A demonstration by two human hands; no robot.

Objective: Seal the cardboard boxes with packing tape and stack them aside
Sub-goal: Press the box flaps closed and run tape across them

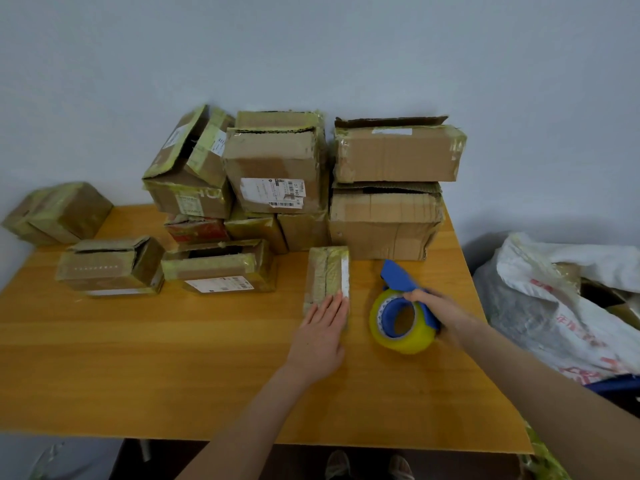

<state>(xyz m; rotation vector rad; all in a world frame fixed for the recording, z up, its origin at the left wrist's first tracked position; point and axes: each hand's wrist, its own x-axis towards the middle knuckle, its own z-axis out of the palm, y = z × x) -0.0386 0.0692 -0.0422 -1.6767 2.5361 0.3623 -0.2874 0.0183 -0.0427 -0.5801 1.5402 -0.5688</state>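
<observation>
Cardboard small box [328, 271] is sitting centre-frame on the desk [138, 358], with the left grip [322, 334] pressing flat on its near end, fingers straight. The right grip [436, 306] is clenching the tape dispenser [398, 320] just right of the box. I'd be keeping it pinned and running the tape straight along the seam.

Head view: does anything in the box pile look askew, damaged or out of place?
Yes. The upper-left box of the pile sits tilted with its flaps gaping. The far-left box seems to overhang the table edge. The top right box has a ragged flap.
</observation>
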